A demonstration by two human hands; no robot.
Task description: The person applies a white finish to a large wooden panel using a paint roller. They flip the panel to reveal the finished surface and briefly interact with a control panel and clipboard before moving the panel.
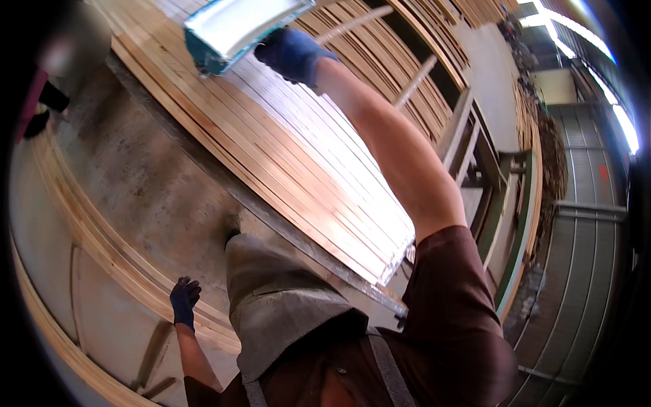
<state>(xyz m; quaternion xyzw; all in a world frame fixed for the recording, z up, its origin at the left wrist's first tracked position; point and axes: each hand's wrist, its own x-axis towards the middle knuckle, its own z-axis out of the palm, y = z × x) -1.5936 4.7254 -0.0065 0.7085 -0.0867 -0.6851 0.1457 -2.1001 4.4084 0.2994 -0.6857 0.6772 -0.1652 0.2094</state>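
My right hand [291, 60], in a blue glove, is stretched far forward and closed on the edge of a teal trough [203, 51] with a white, glue-like coating inside. The trough is at the top, over a bed of long pale wood strips [237, 139] laid side by side. A shiny white wet film covers part of those strips, mostly under my right arm. My left hand [184, 298], in a dark blue glove, hangs low on the left with its fingers out and nothing in it. It is nearest to some long wooden boards [125, 268].
Stacked wood strips [380, 68] lie beyond my right arm, with round bars across them. A metal-edged bench [196, 163] carries the coated strips. A green-sided frame [519, 230] stands at right. Someone in pink [30, 108] is partly visible at the left edge, blurred.
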